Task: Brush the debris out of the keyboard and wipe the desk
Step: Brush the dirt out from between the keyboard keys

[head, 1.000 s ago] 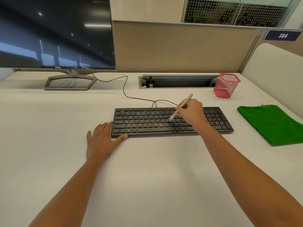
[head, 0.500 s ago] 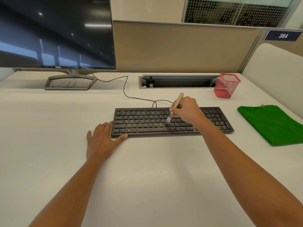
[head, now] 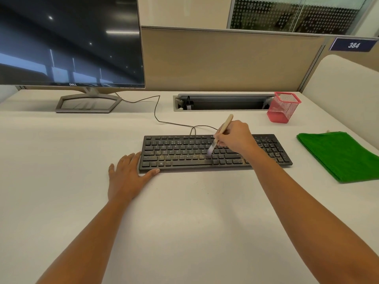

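Note:
A black keyboard [head: 180, 152] lies on the white desk [head: 184, 212], with yellowish debris scattered over its lower rows and right side. My right hand [head: 235, 138] is over the keyboard's middle, shut on a small brush [head: 222, 130] with a pale wooden handle; its bristles touch the keys near the lower middle rows. My left hand [head: 128, 177] lies flat on the desk at the keyboard's front left corner, fingers apart, thumb against the front edge. A folded green cloth [head: 340, 154] lies to the right of the keyboard.
A dark monitor [head: 69, 42] on a grey stand [head: 88, 102] is at the back left. The keyboard's cable [head: 158, 115] loops behind it. A cable slot [head: 223, 102] and a red mesh pen cup [head: 284, 107] sit at the back. Beige partitions close off the back and right.
My right hand has shifted the brush leftward and down the keys, with the bristles now on a lower row. My left hand and the keyboard have stayed in place.

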`<state>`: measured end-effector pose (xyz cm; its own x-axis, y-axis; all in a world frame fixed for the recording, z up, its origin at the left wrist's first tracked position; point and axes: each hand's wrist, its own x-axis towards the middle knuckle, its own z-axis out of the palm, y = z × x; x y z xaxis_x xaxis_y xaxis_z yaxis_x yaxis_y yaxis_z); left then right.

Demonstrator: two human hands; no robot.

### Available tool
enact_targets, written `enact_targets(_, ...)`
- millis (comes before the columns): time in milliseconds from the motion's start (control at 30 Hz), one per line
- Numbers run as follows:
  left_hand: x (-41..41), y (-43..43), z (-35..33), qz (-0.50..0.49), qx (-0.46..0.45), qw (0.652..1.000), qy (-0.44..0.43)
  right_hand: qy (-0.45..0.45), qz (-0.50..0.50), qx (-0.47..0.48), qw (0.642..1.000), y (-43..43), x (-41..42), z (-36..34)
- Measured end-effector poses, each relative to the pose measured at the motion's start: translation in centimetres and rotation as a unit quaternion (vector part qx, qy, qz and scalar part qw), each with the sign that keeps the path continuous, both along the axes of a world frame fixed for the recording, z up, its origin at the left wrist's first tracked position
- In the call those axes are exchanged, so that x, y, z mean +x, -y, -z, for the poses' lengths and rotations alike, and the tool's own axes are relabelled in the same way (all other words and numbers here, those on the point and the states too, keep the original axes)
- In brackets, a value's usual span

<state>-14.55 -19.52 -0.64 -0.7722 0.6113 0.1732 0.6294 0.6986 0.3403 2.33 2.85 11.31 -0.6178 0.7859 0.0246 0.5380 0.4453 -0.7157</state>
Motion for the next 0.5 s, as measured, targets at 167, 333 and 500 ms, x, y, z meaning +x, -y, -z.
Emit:
enact_targets(167,0.0,0.0,0.1,-0.003,-0.006,1.000,0.008,0.048,0.046,0.135,0.989,0.1,-0.1,0.8)
enact_targets(333,0.1,0.0,-0.1,-0.005,-0.001,1.000,0.008,0.044,0.016,0.120,0.992,1.4,-1.1,1.9)
enact_targets(500,0.1,0.0,-0.1,-0.009,0.003,1.000,0.009,-0.033,-0.001,0.036,0.999,1.5,-1.9,2.5)
